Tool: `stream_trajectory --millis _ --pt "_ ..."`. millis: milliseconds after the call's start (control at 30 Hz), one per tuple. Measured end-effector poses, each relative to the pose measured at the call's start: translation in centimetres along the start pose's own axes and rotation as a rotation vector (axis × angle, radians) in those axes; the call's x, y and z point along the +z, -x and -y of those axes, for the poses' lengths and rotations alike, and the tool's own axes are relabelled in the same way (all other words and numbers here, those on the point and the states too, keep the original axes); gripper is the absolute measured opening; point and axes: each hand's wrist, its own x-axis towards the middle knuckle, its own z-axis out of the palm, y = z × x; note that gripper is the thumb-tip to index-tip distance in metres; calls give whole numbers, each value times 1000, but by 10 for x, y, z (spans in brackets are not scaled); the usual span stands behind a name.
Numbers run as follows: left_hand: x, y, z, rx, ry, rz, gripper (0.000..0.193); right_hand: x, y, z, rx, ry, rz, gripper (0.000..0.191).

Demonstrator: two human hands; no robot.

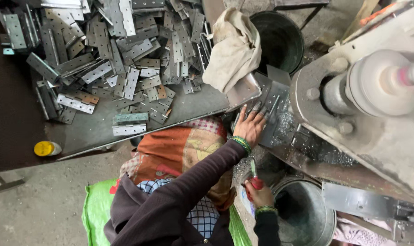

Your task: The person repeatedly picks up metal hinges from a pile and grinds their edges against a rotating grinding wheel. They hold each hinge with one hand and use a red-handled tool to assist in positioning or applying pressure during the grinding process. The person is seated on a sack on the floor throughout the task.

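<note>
Left hand grip: left hand (250, 125) lies flat with fingers spread, pressing a metal hinge plate (273, 98) onto the machine bed; nothing is clasped in it.
Right hand grip: right hand (260, 193) is closed around a red-handled tool (254, 175), which points up toward twelve o'clock.
Work piece place: the hinge plate sits at one o'clock from the left hand, just beside the big grey machine (380, 118) and its round spindle housing (384, 82).
Metal shavings: bright swarf (325, 152) lies at three o'clock from the left hand.
Hinge pile: too many to count singly, several dozen grey hinges (125, 59) heaped on the dark table (88, 132), at ten o'clock from the left hand.
Buckets: two, a dark bucket (280, 41) at twelve o'clock and a steel bucket (307, 214) at five o'clock.
Cloth: one pale rag (232, 50) draped at the table edge.
Yellow cap: one, on a small container (45, 148), at nine o'clock.
Risk: bare fingertips rest close to the spindle and sharp swarf, so a slip of the plate could cut or catch them, as I judge it.
Second risk: the rag hangs near the machine and might snag.
</note>
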Motion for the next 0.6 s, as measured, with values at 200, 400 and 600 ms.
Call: stream_trajectory --millis 200,400,600 --pt "26 -31 2 -2 -63 -119 58 -23 20 27 41 202 -50 52" --pt "22 -21 9 -14 -11 -137 51 42 -2 -13 -129 64 -206 52" --pt "13 -5 9 111 -218 68 50 -1 13 11 -27 15 -1 53"
